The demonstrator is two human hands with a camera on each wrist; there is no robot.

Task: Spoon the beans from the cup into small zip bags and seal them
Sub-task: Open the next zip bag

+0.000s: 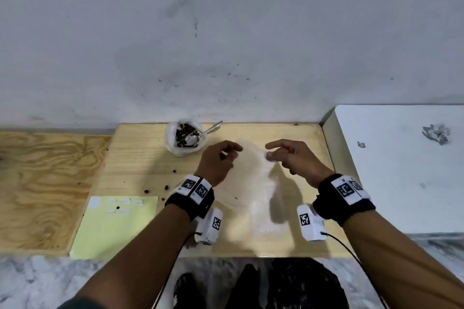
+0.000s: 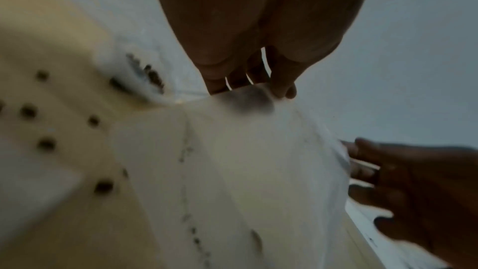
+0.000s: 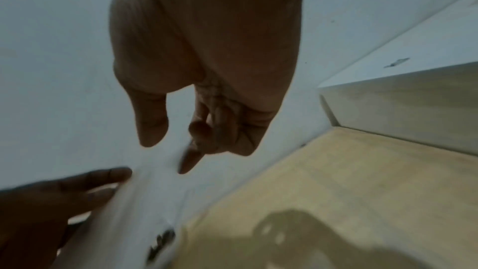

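**Over the wooden board: two hands hold up one clear bag**

Above the pale wooden board (image 1: 251,241), the head view alone gives the whole layout: the white cup (image 1: 185,138) of dark beans (image 1: 184,132) stands at the far edge near the wall, a metal spoon (image 1: 200,134) resting in it with its handle pointing right, and a few stray beans (image 1: 155,189) lie on the board to the left, near a yellow sheet (image 1: 113,226).

The wrist views show the grip, which the head view blurs. In the left wrist view the left hand (image 2: 258,38) pinches the top edge of the zip bag (image 2: 245,161) between curled fingertips and thumb. In the right wrist view the right hand (image 3: 207,69) has its fingers curled; whether they actually pinch the bag's other corner is unclear there, though the head view shows thumb and forefinger closed on the film.

Both hands are raised, palms facing each other, wrists apart.

The bag hangs between them, transparent, smeared by motion, with faint printed marks, its lower part down near the board.
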